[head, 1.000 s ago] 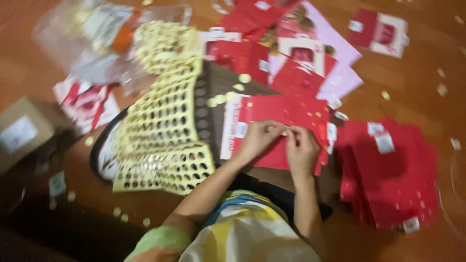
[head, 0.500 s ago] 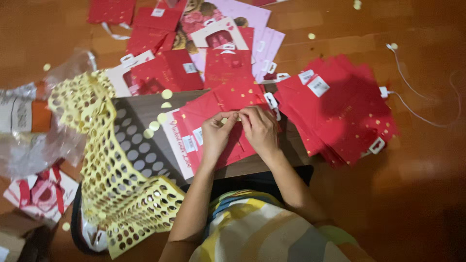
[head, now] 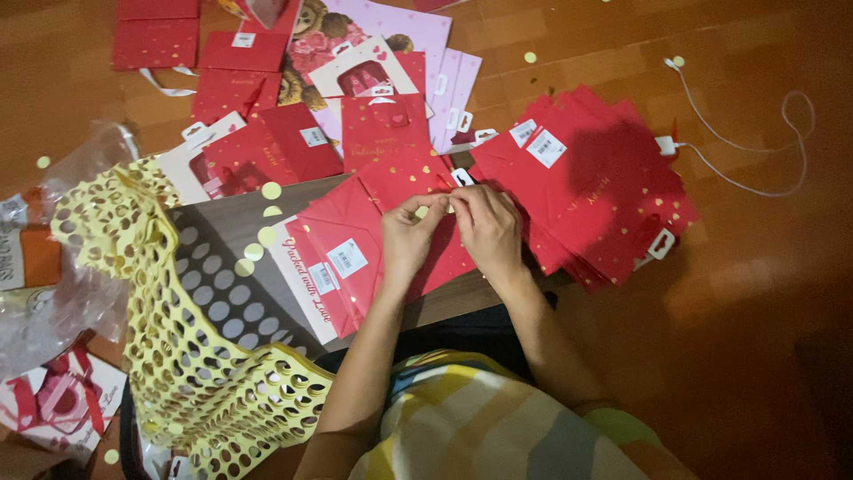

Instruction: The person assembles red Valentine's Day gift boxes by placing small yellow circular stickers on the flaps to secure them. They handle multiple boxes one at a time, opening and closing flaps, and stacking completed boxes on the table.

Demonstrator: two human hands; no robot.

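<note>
While both hands [head: 449, 233] meet fingertip to fingertip, pinching red paper bag [head: 373, 236]

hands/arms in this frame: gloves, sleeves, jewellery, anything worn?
Both the left hand and the right hand are bare: no gloves, and no rings or watch that I can make out. Forearms are uncovered up to the elbows. The only clothing in view is a striped top in yellow, white, grey-blue and green.

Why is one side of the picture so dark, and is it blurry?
In the head view the right edge and lower corners fade into shadow, a dark patch falls across the stack of red bags, and the hands, left hand and right hand, look fairly sharp.
</note>
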